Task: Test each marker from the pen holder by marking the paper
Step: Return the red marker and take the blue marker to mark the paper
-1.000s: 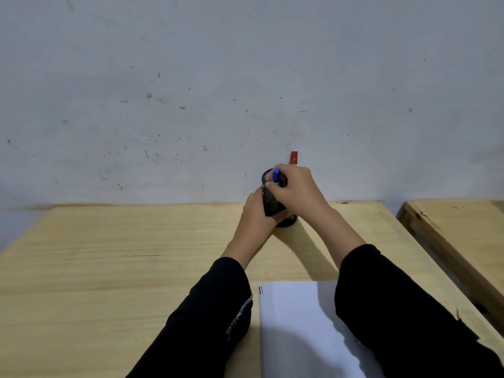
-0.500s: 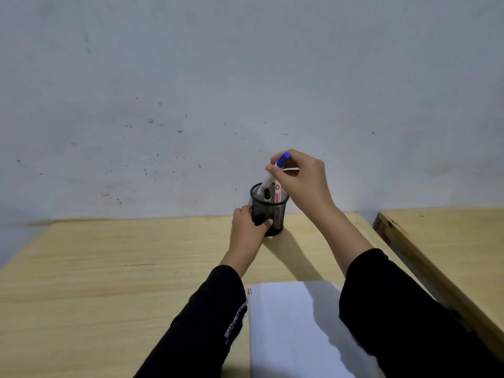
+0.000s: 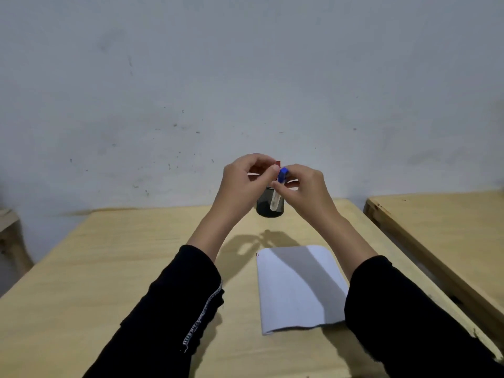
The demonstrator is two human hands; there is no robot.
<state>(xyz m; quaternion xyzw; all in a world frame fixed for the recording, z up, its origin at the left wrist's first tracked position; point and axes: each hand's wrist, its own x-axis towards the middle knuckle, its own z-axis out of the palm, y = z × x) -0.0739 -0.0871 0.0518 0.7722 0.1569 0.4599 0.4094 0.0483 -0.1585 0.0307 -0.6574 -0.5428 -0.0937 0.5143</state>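
Observation:
Both hands are raised in front of me above the table. My right hand point(image 3: 306, 188) grips a white marker point(image 3: 275, 200) with a blue cap point(image 3: 283, 174), held nearly upright. My left hand point(image 3: 244, 182) pinches at the blue cap with its fingertips. Behind the hands stands the black mesh pen holder point(image 3: 263, 207) at the table's far edge. A red marker tip point(image 3: 278, 162) peeks out above my left fingers. The white paper point(image 3: 297, 287) lies on the table below my right forearm, with a small mark at its top left corner.
The wooden table point(image 3: 122, 268) runs up to a pale wall. A second wooden table point(image 3: 441, 230) stands to the right, separated by a narrow gap. Part of a wooden piece of furniture point(image 3: 8, 233) shows at the far left.
My right hand pulled the blue-capped marker out of the holder and toward me. My left hand let go of the holder and rose to the marker's cap. The view tilted down, showing more paper.

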